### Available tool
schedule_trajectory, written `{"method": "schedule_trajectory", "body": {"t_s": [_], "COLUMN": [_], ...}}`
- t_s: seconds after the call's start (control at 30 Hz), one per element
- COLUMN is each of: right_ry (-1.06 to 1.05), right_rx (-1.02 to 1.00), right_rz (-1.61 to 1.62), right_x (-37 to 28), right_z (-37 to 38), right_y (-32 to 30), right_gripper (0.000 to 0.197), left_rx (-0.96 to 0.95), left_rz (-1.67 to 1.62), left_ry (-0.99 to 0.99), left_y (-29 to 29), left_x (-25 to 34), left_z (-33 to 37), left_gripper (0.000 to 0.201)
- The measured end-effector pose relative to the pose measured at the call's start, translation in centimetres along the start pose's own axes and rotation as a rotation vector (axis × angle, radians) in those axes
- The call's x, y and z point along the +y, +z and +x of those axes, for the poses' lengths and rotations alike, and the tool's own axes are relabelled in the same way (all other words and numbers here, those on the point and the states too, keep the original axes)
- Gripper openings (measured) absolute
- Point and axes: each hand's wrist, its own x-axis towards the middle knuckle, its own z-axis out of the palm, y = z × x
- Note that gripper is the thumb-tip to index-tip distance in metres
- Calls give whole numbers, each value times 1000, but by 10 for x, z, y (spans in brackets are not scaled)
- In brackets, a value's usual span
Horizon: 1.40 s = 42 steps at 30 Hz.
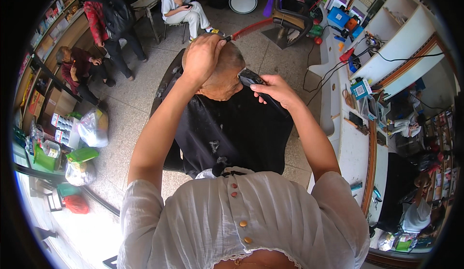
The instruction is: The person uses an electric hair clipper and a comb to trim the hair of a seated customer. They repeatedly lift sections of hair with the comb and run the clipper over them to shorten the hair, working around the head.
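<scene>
A seated person's head [227, 68], its hair cropped very short, is in front of me. My left hand [201, 59] rests on top of it, with a red comb [252, 28] held in the fingers and sticking out to the right. My right hand [276, 91] is closed round a black hair clipper [250, 77]. The clipper's cutting end is against the right side of the head, near the temple. A black cape [237, 133] covers the person's body, and grey tufts of cut hair [214, 146] lie on it.
To the right runs a white counter [345, 148] with tools, boxes and dark cables [331, 80], below a mirror. An empty barber chair [290, 20] stands far right. Seated person [186, 8] at the back; others and plastic bags [93, 128] at left.
</scene>
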Motion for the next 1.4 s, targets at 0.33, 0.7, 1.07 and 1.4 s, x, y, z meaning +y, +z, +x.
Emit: {"method": "schedule_trajectory", "body": {"t_s": [0.33, 0.7, 1.07, 1.4], "right_ry": [-74, -8, -45, -57], "right_rx": [4, -47, -95, 44], "right_rz": [41, 82, 139, 345], "right_x": [-7, 3, 5, 8], "right_z": [6, 5, 12, 11], "right_y": [3, -2, -13, -30], "right_gripper": [24, 23, 26, 32], "left_rx": [-35, -12, -4, -174], "left_rz": [-8, -21, -65, -131], "left_ry": [-6, 1, 13, -92], "left_y": [-5, -7, -10, -69], "left_x": [0, 1, 0, 19], "left_z": [-2, -2, -2, 4], "left_gripper": [22, 22, 21, 22]}}
